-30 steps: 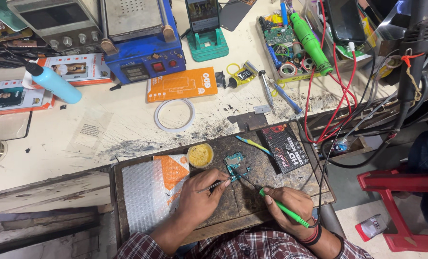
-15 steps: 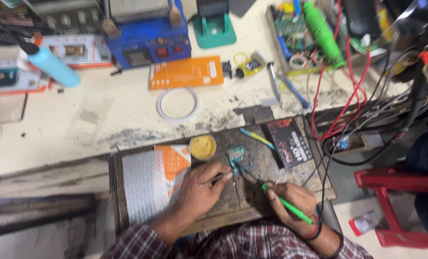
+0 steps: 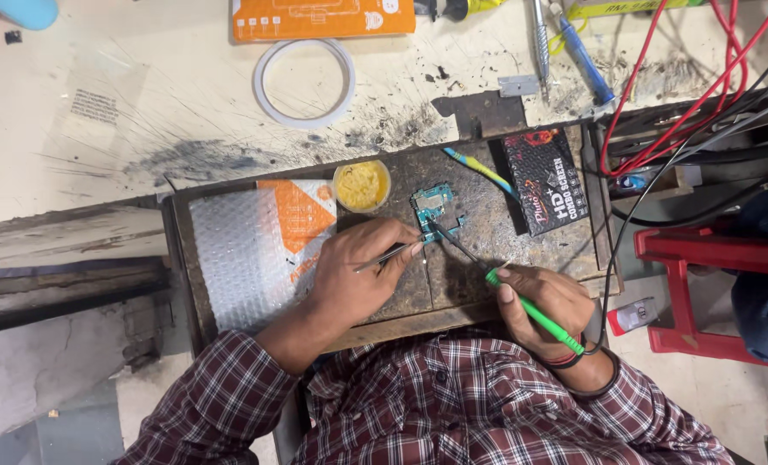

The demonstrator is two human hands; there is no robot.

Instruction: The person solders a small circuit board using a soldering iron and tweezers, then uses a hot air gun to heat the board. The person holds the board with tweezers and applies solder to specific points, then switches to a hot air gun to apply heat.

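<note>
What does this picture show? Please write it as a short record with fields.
Left hand: holds metal tweezers at the small circuit board
Right hand: holds green-handled soldering iron, tip at the board
Beside board: round tin of yellow paste, black packet
Surface: dark work mat
Farther back: white tape ring

Circuit board (image 3: 434,209) between paste tin (image 3: 362,185) at left, packet (image 3: 546,180) at right

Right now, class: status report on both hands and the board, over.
Left hand holds metal tweezers at small teal circuit board. Right hand holds green-handled soldering iron, tip on board. Nothing blocking.
</note>
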